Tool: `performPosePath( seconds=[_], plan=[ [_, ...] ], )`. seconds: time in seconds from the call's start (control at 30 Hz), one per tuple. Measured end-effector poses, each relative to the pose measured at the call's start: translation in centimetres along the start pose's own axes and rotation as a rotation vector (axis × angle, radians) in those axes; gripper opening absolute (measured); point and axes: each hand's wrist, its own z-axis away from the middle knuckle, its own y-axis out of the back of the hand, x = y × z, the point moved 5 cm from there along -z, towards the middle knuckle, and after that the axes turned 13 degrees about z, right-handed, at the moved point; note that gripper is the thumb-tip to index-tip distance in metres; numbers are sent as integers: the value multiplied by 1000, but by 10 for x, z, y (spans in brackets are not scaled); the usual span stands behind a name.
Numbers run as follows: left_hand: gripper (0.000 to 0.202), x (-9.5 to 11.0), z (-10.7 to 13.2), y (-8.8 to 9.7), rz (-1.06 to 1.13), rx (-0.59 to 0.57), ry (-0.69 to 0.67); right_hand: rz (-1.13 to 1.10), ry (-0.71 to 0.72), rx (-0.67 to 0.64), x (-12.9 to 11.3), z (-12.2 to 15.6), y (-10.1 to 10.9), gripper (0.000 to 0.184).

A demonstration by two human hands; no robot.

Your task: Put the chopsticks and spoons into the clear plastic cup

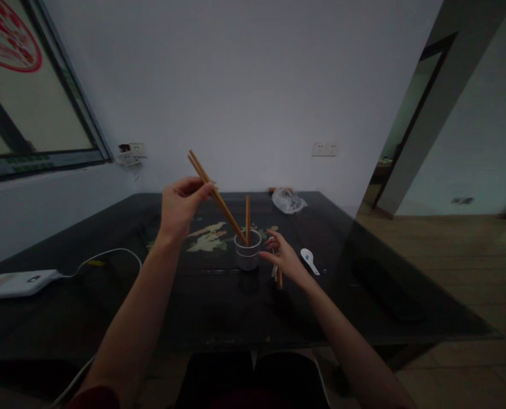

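Along the left edge of the tabletop point(218, 318) I have a white device point(20, 284) lying flat, its pale cable point(108, 251) looping toward the middle. Next comes the left hand point(182, 207), raised above the surface: its thumb and index finger are pinched closed on a pair of chopsticks point(224, 210). They slant down to the right, upper ends free in the air, lower ends inside the rim of a grey cup point(247, 260). Behind them I make out a pale painted pattern point(208, 238) on the surface. The cup stands upright, about midway between the left and right edges, with more chopstick wood point(248, 213) standing nearly vertical in it. Just right of the cup I see the right hand point(284, 258), fingers curved and parted from the thumb, which points at the cup wall; I can't tell whether it touches. Brown stick ends point(279, 279) and something silvery show below this hand; whether it has hold of them I can't tell. Near the far edge, toward its right corner, sits a crumpled clear bag point(287, 200). Right of the hand lies a white spoon point(309, 261), bowl toward the far edge.
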Motion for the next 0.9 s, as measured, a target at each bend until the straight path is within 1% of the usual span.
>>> performPosePath(
  seconds=[0.03,0.07,0.13,0.23,0.33,0.43,0.5,0.7,0.9],
  plan=[
    [25,4,-9,2,-7,9,-29,32,-19,-29,8,-3,-5,80],
    [25,6,-16,3,-17,7,-47,53,-30,-59,15,-7,-9,88],
    [23,2,-28,-1,-41,-26,-40,49,-35,-120,26,-14,-19,96],
    [23,-20,-36,-11,-64,-106,28,-14,-45,-212,34,-24,-33,102],
    [23,-49,-36,-21,-64,-162,95,-102,-2,-278,31,-31,-46,101],
    [23,-74,-33,-24,-51,-188,150,-137,54,-260,26,-35,-55,102],
    [24,-86,-30,-24,-48,-191,174,-146,69,-232,24,-35,-58,103],
    [26,-110,-18,-28,-103,-257,223,-144,63,-216,25,-33,-65,111],
    [21,-133,-4,-34,-189,-316,289,-149,17,-206,28,-29,-65,96]
  ],
)
